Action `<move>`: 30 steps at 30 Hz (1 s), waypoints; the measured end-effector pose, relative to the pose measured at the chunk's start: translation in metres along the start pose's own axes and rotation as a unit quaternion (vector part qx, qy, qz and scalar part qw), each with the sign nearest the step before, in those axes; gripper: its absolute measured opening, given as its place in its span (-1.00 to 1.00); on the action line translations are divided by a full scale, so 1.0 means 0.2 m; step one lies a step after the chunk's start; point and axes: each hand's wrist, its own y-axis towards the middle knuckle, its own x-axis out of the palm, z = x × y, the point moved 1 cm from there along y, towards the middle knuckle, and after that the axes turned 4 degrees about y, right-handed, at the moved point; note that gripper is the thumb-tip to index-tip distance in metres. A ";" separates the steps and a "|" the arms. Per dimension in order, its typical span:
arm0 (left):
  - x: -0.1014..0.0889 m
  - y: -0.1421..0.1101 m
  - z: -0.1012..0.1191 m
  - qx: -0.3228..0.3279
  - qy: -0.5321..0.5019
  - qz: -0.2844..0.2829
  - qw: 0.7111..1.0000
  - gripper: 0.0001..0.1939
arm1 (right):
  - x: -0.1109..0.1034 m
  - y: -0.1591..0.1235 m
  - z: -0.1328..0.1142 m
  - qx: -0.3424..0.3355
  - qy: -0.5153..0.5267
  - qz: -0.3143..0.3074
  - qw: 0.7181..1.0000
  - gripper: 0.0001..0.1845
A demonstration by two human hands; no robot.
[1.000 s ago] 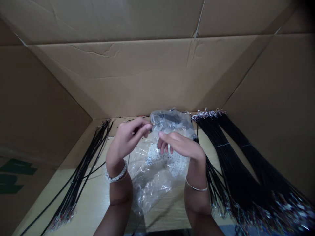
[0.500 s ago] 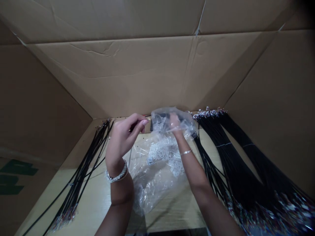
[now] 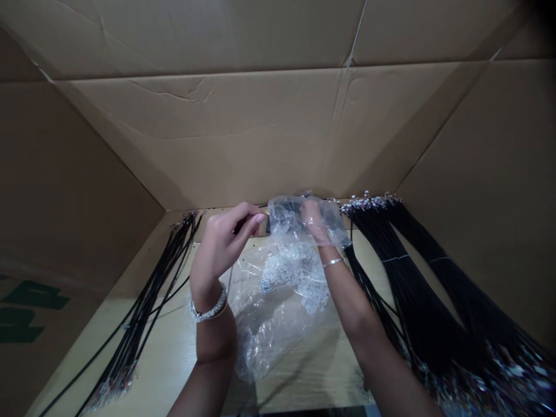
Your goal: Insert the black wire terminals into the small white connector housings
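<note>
A left hand (image 3: 221, 249) and a right hand (image 3: 313, 221) are seen working at the far edge of a pale wooden table (image 3: 299, 376), inside a shelter of cardboard panels (image 3: 243, 104). A thin cord (image 3: 245, 221) with a small metal end (image 3: 265, 212) appears to be pinched in a narrow grip between the left thumb and fingers, though the detail is too small to be fully made out. The right hand is closed in a narrow grip on the gathered far end of a clear plastic bag (image 3: 282, 313), with the film bunched over the fingers. Whether the hand is inside the bag cannot be told.

The bag lies near the middle of the table, between the forearms, and is partly raised at its far end. Small white pieces (image 3: 293, 275) are massed inside it, a small printed label (image 3: 265, 285) is carried on the film, and a dark object (image 3: 282, 223) is seen through the far end.

A large bundle of black cords (image 3: 414, 284) is laid to the right, just beside the bag, and a smaller bundle of black cords (image 3: 160, 284) is laid to the left. A beaded silver bangle (image 3: 209, 310) is worn on the left wrist and a thin bangle (image 3: 332, 263) on the right.
</note>
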 end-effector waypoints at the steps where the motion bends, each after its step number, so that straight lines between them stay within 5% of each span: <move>1: 0.00 0.00 0.00 0.000 -0.002 0.000 1.000 -0.76 | 0.00 0.01 0.02 0.014 -0.013 0.006 1.000 -0.64; 6: 0.01 0.00 -0.01 -0.001 -0.002 0.003 1.000 -0.79 | 0.00 0.02 0.00 0.044 -0.064 -0.015 0.997 -0.67; 15: 0.01 0.00 -0.02 0.005 -0.009 0.014 1.000 -0.79 | -0.10 -0.31 -0.44 -0.055 0.056 -0.268 0.960 -0.91; 21: 0.01 -0.01 -0.01 -0.002 -0.021 0.017 1.000 -0.80 | -0.01 -0.40 -0.53 -0.087 0.386 -0.140 0.908 -0.80; 30: 0.01 -0.02 0.00 -0.003 -0.054 0.037 0.998 -0.89 | 0.14 -0.44 -0.55 -0.043 0.505 -0.123 0.853 -0.75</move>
